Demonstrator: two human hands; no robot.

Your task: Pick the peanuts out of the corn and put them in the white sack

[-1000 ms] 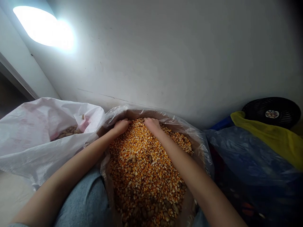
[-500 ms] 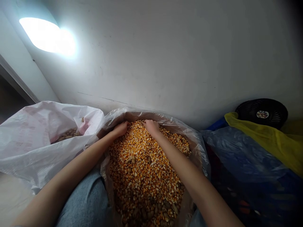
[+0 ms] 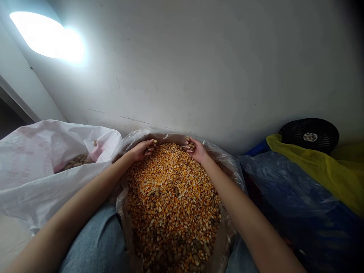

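Note:
Yellow-orange corn kernels [image 3: 173, 174] fill a large bag lined with clear plastic [image 3: 237, 167] between my knees. Unshelled peanuts [image 3: 157, 192] lie scattered on the corn, more of them towards the near side. At the far left of the heap, my left hand [image 3: 140, 151] is raised with curled fingers. A small yellowish thing shows at its fingertips, too small to name. My right hand [image 3: 200, 152], palm turned inward at the far right of the heap, is closed around several peanuts [image 3: 190, 144].
On the left a white woven sack [image 3: 28, 155] gapes, with peanuts [image 3: 76, 161] inside. A pale wall [image 3: 184, 68] rises behind the bag; a bright lamp [image 3: 40, 36] glows upper left. To the right are a yellow cloth [image 3: 313, 167], dark plastic [image 3: 284, 182] and a black round grille [image 3: 321, 132].
Both hands have lifted off the corn and turned, fingers now showing. My right hand has moved right, and peanuts show in it. The view has shifted slightly.

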